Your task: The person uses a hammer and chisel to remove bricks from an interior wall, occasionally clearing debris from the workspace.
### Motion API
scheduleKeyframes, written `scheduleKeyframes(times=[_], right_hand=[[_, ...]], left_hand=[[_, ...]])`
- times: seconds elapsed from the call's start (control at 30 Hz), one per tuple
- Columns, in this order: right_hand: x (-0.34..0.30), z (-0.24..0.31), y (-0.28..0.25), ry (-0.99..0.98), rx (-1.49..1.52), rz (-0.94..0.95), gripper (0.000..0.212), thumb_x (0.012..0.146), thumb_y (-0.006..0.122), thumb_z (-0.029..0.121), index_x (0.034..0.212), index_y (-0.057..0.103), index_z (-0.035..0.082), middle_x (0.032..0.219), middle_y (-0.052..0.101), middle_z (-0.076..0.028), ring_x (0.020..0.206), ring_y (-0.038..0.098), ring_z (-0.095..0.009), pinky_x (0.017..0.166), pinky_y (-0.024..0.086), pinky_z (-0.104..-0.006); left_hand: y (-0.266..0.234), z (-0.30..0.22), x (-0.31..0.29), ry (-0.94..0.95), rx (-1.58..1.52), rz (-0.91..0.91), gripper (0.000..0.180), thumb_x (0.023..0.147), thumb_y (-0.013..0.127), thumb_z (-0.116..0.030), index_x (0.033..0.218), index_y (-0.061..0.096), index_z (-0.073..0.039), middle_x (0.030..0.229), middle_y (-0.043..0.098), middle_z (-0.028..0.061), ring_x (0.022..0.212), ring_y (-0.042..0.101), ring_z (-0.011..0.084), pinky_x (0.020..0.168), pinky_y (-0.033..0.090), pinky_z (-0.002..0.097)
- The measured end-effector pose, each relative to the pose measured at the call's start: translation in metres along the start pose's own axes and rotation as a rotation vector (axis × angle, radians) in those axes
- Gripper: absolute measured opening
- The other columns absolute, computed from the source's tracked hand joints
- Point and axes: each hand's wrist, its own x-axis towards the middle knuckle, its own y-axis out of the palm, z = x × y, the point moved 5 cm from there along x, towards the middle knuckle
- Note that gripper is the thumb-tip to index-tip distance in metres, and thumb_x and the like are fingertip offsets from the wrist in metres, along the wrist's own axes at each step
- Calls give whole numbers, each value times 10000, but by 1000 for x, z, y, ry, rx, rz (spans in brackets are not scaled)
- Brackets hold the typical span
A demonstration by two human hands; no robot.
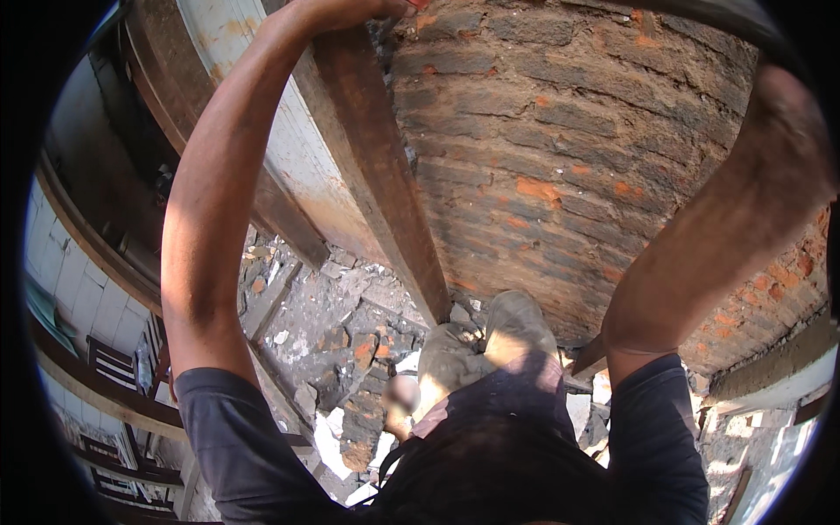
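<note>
Both my arms are raised toward the brick wall (560,166), whose bare courses show dark grey and orange patches. My left hand (385,8) reaches the top edge of the view beside an upright wooden post (372,149). Most of its fingers are cut off, and a small bit of red shows at its tip. At the upper right is my right hand (785,98), smeared by motion and close under a dark curved bar (726,16). Its fingers are hidden, so I cannot make out whether it grips the bar.
Broken bricks and rubble (350,350) cover the ground around my legs. Left of the post stands a pale weathered panel (306,175) in a wooden frame. Wooden slatted furniture (114,363) lies beyond at the left. A ledge (779,367) runs along the right.
</note>
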Motion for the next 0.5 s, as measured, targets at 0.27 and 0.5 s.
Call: scheduleKeyframes(times=[0.27, 0.5], right_hand=[[-144, -103, 8, 969, -570, 632, 210, 825, 660, 196, 716, 596, 27, 550, 526, -30, 460, 506, -106, 420, 404, -269], [-4, 16, -4, 262, -123, 466, 180, 933, 594, 177, 887, 634, 8, 659, 566, -38, 569, 541, -94, 566, 467, -233]], left_hand=[[4, 15, -8, 43, -24, -10, 280, 851, 667, -128, 1108, 675, -18, 906, 713, 168, 827, 605, 113, 798, 503, 351], [-4, 5, -7, -24, 114, -71, 288, 824, 687, -140, 1072, 670, 3, 850, 675, 225, 751, 603, 122, 749, 509, 369]])
